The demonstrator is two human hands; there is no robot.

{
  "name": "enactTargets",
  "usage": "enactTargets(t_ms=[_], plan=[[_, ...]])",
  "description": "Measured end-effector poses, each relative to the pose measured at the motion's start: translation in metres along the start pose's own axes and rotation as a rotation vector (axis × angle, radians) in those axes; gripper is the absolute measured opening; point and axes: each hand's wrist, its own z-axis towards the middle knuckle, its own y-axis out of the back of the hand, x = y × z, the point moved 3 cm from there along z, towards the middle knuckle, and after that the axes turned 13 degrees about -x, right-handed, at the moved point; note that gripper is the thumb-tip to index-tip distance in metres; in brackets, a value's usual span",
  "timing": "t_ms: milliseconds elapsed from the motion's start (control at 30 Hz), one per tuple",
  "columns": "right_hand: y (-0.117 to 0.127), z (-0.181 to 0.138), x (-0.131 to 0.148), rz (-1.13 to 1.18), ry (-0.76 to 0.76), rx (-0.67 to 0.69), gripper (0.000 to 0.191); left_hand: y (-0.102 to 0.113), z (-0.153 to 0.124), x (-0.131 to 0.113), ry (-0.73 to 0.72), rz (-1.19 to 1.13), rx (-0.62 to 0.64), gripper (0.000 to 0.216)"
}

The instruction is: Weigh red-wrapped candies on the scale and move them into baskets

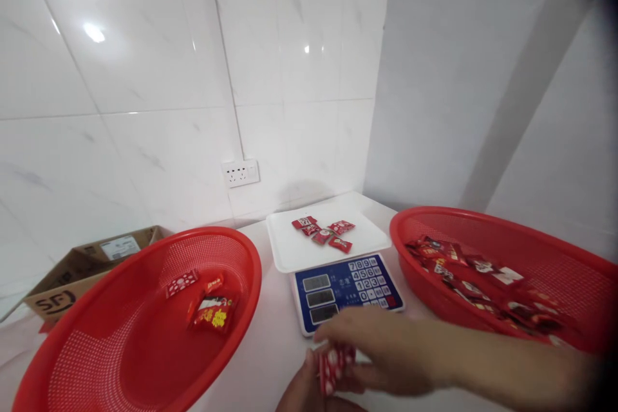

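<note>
Left hand (300, 391) and right hand (386, 342) are both clamped on one dotted red packet (329, 370) at six o'clock. Beyond, five packets (322, 236) lie on one white tray (292, 256); two red baskets (149, 342) (483, 226) stand at eight and four.

1. A white table (270, 341) carries 2 red plastic baskets and 1 digital scale, its far corner reaching toward the walls.
2. At left, a round basket (140, 360) with meshed sides rests on the tabletop, cut off by the lower edge of view.
3. At center, the blue-and-white scale (333, 286), topped at the rear by a broad white tray (284, 251), sits between the baskets.
4. At right, the second basket (541, 257) stands just beside the scale.
</note>
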Motion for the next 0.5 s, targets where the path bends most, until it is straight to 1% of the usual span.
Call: enactTargets(t_ms=[67,100,167,233,267,333,367,433,500], plan=[[-0.008,-0.008,0.011,0.034,0.006,0.099,0.039,0.002,0.002,-0.002,-0.034,0.011,0.001,0.052],[-0.008,-0.010,0.011,0.062,-0.005,0.124,0.040,0.003,0.002,-0.003,-0.047,0.029,-0.017,0.047],[0.000,-0.008,0.001,0.114,-0.049,0.111,0.045,0.006,0.002,-0.003,-0.016,0.051,-0.066,0.042],[0.015,0.002,-0.021,0.122,-0.119,0.014,0.045,0.009,0.001,-0.002,0.015,0.050,-0.094,0.038],[0.025,0.009,-0.034,0.093,-0.157,-0.077,0.040,0.010,0.001,-0.001,0.017,0.052,-0.098,0.035],[0.043,0.025,-0.060,-0.040,-0.212,-0.266,0.030,0.010,0.002,0.001,-0.002,0.055,-0.089,0.033],[0.050,0.034,-0.072,-0.129,-0.243,-0.335,0.031,0.011,0.003,0.001,-0.014,0.057,-0.080,0.033],[0.059,0.052,-0.089,-0.266,-0.261,-0.376,0.034,0.011,0.005,0.003,-0.026,0.056,-0.074,0.035],[0.062,0.068,-0.098,-0.344,-0.283,-0.388,0.040,0.011,0.007,0.003,-0.028,0.048,-0.086,0.037]])
